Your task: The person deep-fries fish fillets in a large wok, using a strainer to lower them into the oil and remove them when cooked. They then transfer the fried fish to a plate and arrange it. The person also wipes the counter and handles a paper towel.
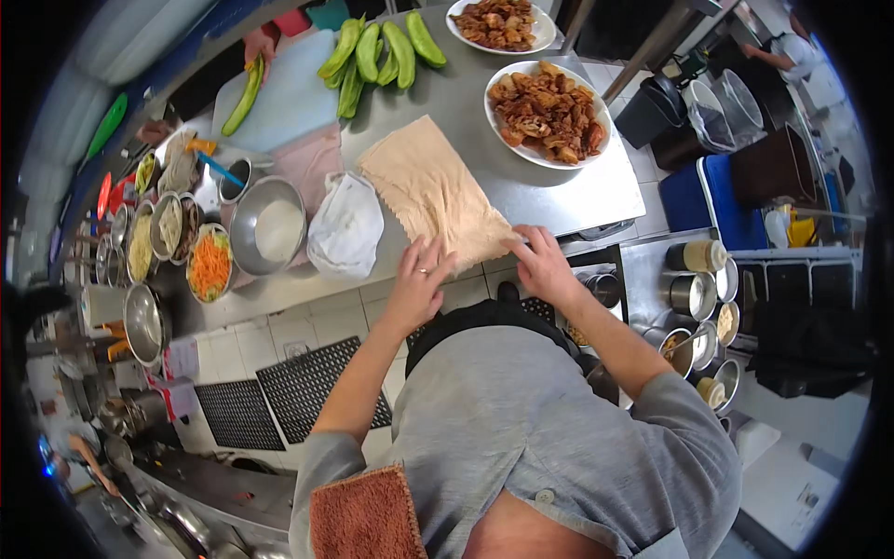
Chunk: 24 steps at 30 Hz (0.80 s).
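A peach-coloured cloth (436, 182) lies spread and wrinkled on the stainless steel table (482, 112), its near end at the front edge. My left hand (421, 279) rests on the cloth's near left part with its fingers apart; a ring is on one finger. At the near right corner, the fingertips of my right hand (541, 262) touch the cloth. Whether they pinch it I cannot tell. Just left of the cloth sits a knotted white plastic bag (346, 227). A steel bowl with white contents (276, 227) stands beside the bag.
Fried meat pieces (548, 115) fill a white plate at the right. Peeled green vegetables (377, 52) lie by a pale blue cutting board (279, 98), where another person's hand (260, 45) holds one more. Shredded carrot (209, 264) fills a bowl at left. Black perforated mats (318, 384) cover the floor.
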Tool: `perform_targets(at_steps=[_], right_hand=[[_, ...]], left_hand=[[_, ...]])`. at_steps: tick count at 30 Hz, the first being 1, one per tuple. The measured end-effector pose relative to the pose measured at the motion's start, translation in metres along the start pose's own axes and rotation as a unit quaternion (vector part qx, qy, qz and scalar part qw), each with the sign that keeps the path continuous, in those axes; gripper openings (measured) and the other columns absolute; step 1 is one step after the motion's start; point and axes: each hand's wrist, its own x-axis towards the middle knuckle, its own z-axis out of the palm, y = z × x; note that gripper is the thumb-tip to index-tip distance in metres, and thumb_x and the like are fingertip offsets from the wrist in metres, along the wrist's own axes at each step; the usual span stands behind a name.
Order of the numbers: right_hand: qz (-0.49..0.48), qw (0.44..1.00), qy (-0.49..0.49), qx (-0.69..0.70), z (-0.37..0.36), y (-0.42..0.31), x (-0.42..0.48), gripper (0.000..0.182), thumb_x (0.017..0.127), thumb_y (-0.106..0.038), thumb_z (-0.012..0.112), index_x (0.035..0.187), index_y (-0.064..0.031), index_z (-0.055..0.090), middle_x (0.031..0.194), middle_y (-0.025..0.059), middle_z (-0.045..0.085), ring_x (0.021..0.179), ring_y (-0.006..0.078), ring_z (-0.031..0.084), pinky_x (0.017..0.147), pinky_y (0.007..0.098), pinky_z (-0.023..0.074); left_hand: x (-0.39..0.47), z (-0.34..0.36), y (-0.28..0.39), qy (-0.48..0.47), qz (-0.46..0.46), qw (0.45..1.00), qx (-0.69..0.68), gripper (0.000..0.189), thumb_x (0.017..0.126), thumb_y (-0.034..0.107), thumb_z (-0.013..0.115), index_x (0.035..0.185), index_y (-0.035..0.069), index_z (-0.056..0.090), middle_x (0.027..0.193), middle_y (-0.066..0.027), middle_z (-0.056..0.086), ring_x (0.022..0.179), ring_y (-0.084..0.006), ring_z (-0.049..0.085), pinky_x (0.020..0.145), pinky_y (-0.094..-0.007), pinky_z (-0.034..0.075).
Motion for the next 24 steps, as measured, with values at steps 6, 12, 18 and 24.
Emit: perform_targets(at_steps=[6,12,18,24], right_hand=[[-0.17,0.981,-0.064,-0.063,0.001,0.035,0.024,0.043,0.065,-0.002,0.057,0.107,-0.011,0.058,0.115,0.0074,0.052,0.101,0.0238,0.049,0.083,0.038,0.0412],[-0.196,0.98,-0.046,0.011,-0.017,0.062,0.006,0.034,0.064,0.0,0.056,0.097,-0.003,0.06,0.093,0.007,0.059,0.081,0.0239,0.055,0.073,0.0331,0.0468],[-0.117,0.992,-0.019,0.039,-0.01,0.054,0.001,0.029,0.062,0.003,0.059,0.09,-0.0047,0.06,0.091,0.008,0.055,0.082,0.0262,0.054,0.073,0.035,0.0465],[-0.096,0.994,-0.016,0.054,-0.019,0.024,0.013,0.026,0.061,-0.006,0.065,0.087,-0.0049,0.061,0.085,0.0096,0.053,0.079,0.028,0.055,0.07,0.0362,0.0467]], left_hand=[[0.014,0.026,-0.01,0.015,-0.038,0.998,0.05,0.056,0.065,0.003,0.06,0.12,0.009,0.05,0.126,-0.0117,0.044,0.116,-0.0282,0.042,0.094,-0.0435,0.036],[-0.006,0.008,0.013,0.069,-0.133,0.989,0.003,0.032,0.068,0.006,0.06,0.099,0.004,0.056,0.106,-0.0139,0.055,0.102,-0.0304,0.051,0.086,-0.0397,0.041],[0.075,0.014,-0.056,0.156,-0.335,0.929,0.013,0.014,0.081,0.007,0.049,0.087,-0.002,0.057,0.085,-0.0214,0.061,0.076,-0.039,0.059,0.067,-0.0455,0.047],[0.126,-0.005,-0.122,0.042,-0.437,0.891,0.117,0.02,0.082,0.005,0.047,0.09,-0.004,0.063,0.091,-0.0242,0.063,0.087,-0.0346,0.063,0.074,-0.0412,0.052]])
